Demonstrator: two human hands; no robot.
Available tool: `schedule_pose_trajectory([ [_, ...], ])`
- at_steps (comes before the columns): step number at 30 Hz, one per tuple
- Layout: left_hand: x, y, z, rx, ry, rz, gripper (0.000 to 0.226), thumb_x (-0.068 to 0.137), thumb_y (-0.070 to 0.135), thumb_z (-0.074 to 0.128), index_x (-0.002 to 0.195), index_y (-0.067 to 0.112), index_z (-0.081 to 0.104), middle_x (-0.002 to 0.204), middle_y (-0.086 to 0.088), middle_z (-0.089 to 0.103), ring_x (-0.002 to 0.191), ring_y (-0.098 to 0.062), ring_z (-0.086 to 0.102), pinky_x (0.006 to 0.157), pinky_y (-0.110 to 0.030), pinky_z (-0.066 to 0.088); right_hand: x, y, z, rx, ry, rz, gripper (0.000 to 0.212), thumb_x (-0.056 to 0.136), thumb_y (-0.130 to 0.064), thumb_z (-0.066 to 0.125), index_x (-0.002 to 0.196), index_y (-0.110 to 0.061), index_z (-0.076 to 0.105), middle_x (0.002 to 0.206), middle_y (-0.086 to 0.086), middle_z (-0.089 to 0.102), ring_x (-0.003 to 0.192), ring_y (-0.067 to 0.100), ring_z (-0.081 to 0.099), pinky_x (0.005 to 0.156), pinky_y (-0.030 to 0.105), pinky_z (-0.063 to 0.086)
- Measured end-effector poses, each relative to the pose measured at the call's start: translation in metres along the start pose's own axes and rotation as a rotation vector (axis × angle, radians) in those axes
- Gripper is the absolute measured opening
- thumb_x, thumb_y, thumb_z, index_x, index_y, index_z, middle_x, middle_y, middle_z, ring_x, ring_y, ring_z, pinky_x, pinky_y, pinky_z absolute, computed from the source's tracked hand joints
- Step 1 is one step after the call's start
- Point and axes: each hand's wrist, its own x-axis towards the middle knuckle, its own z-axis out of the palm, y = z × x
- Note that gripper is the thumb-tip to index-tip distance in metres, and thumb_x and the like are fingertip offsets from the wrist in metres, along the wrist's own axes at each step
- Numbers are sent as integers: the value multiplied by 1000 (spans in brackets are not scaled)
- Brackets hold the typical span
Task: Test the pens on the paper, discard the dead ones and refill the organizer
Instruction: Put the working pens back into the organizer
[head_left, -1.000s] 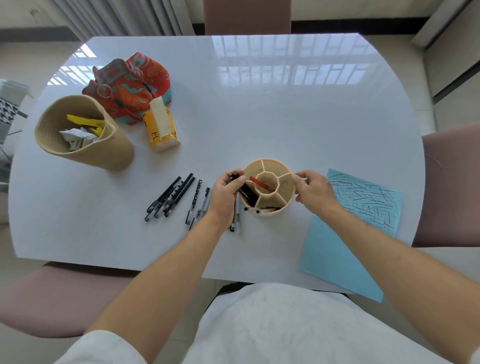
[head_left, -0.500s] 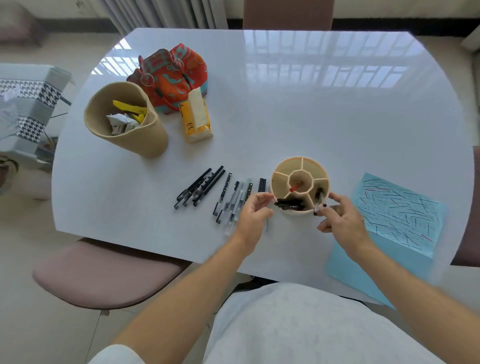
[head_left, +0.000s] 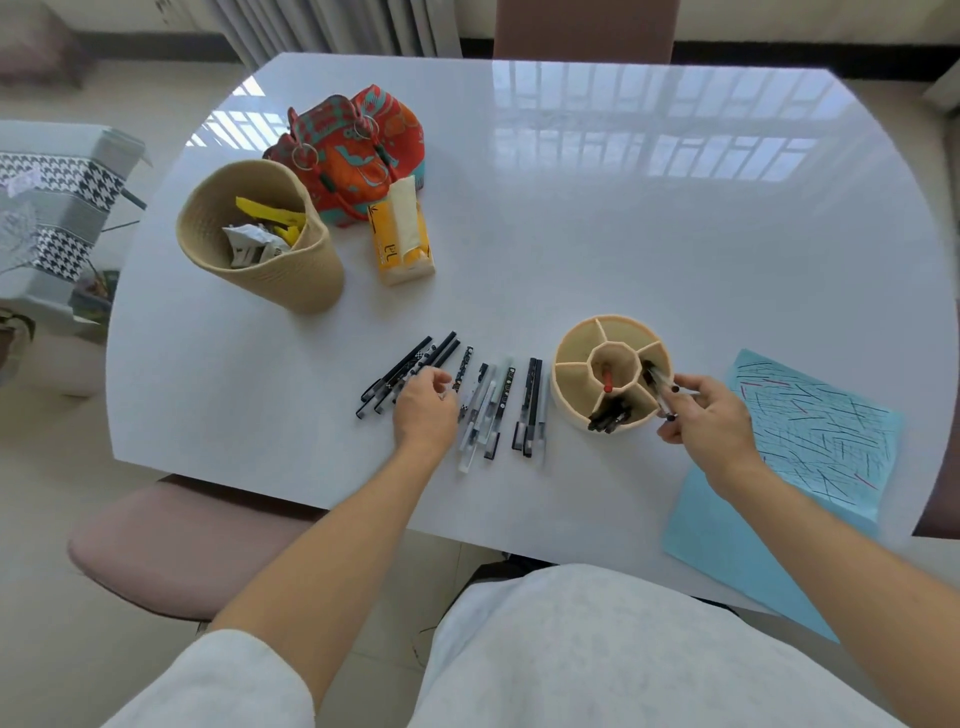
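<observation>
A round beige organizer (head_left: 576, 358) with wedge compartments stands on the white table (head_left: 571, 234). A red pen (head_left: 606, 382) stands in its middle cell and several black pens (head_left: 610, 415) in a near cell. My right hand (head_left: 706, 415) pinches a clear pen (head_left: 658, 389) at the organizer's right compartment. Several black and clear pens (head_left: 488, 405) lie in a row to the left. My left hand (head_left: 423, 408) hovers over the left group of these pens with fingers loosely curled, holding nothing. A scribbled blue paper (head_left: 810, 441) lies at the right.
A woven beige basket (head_left: 311, 270) with crumpled paper and yellow scraps stands at the far left. Behind it sit a red patterned bag (head_left: 358, 150) and a yellow tissue pack (head_left: 402, 239). Pink chairs (head_left: 176, 540) flank the table.
My left hand left the organizer and moved left over the row of loose pens. My right hand shifted to the organizer's right side and now pinches a pen there. The view panned left.
</observation>
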Motion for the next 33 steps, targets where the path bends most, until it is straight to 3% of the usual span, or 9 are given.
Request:
schedule_pose_trajectory([
  [5, 23, 7, 6, 198, -62, 49, 33, 88, 18, 65, 121, 20, 61, 113, 0, 65, 104, -20, 60, 86, -32, 49, -6, 0, 1, -5, -10, 12, 11, 100, -24, 66, 110, -28, 65, 82, 5, 74, 57, 15, 68, 62, 35, 62],
  [8, 28, 12, 6, 256, -100, 43, 36, 86, 17, 62, 122, 21, 61, 112, 2, 69, 102, -19, 62, 76, -28, 47, -5, -3, 2, -25, 3, 17, 10, 99, -25, 67, 107, -29, 65, 86, 8, 74, 58, 18, 69, 68, 38, 62],
  [12, 28, 13, 1, 141, -157, -31, 31, 82, 25, 62, 113, 23, 67, 96, 9, 68, 85, -12, 60, 68, -22, 40, 1, -9, -1, -43, 32, 29, 10, 95, -28, 72, 103, -26, 67, 89, 12, 73, 58, 18, 69, 71, 40, 63],
  [17, 20, -1, 1, -82, -224, -62, 30, 83, 25, 67, 112, 17, 71, 101, 6, 72, 91, -11, 67, 85, -30, 55, 3, -10, -7, -59, 32, 43, 18, 93, -33, 75, 106, -22, 68, 91, 13, 73, 62, 23, 71, 74, 42, 63],
  [21, 13, -11, 5, -167, -243, -81, 28, 83, 17, 69, 110, 17, 72, 101, 3, 73, 88, -8, 68, 86, -30, 57, -1, -8, -5, -64, 39, 36, 12, 95, -30, 72, 103, -23, 67, 89, 15, 74, 60, 23, 69, 74, 44, 63],
  [29, 6, -1, 13, 230, -121, 67, 20, 84, 29, 69, 102, 21, 72, 93, 2, 74, 89, -18, 68, 79, -28, 54, -3, -8, 2, -89, 46, 20, 6, 99, -24, 64, 96, -29, 64, 87, 10, 75, 61, 22, 69, 77, 48, 63],
  [33, 12, 4, 12, 218, -166, 15, 15, 81, 27, 68, 94, 21, 74, 89, 5, 74, 82, -14, 68, 71, -24, 53, -4, -10, 3, -95, 45, 17, 8, 99, -25, 64, 94, -32, 63, 87, 10, 75, 61, 21, 70, 77, 49, 63],
])
